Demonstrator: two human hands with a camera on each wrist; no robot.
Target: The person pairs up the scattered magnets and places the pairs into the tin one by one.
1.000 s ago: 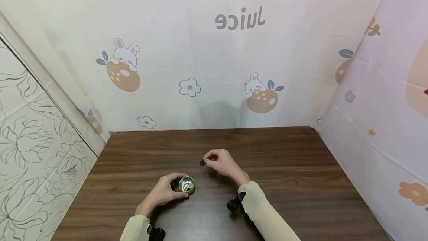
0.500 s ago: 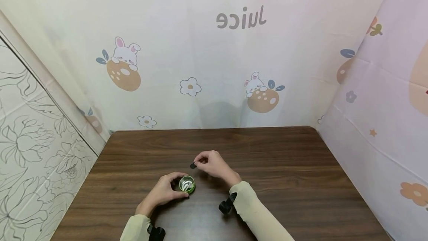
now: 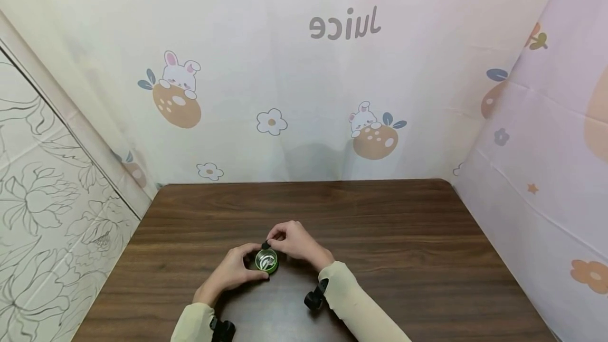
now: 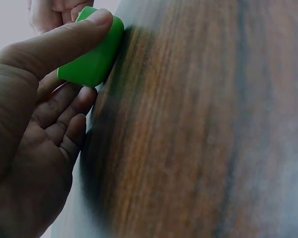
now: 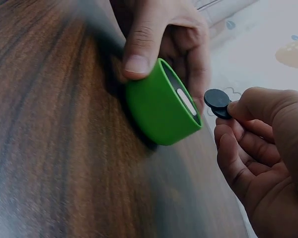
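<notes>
My left hand (image 3: 231,271) holds a small round green container (image 5: 156,111) on the table, thumb on the near side and fingers round the far side. Its top faces up, with a shiny silvery interior and something pale inside, as the head view shows. Between thumb and fingertips my right hand (image 3: 295,243) pinches a small black piece (image 5: 217,98) that looks like two discs joined together. That piece is just beyond the container's far rim in the head view; the right wrist view shows a gap between them. In the left wrist view, the thumb covers part of the green wall (image 4: 92,64).
Both hands are over a dark brown wooden table (image 3: 380,236) with rounded far corners. A pale printed curtain (image 3: 313,78) hangs behind it, and more patterned cloth stands to the left and right. A small black camera (image 3: 314,300) sits on the right wrist.
My right hand has moved left and toward me with the black piece, from well right of the container to its far rim. The left hand and container have stayed put.
</notes>
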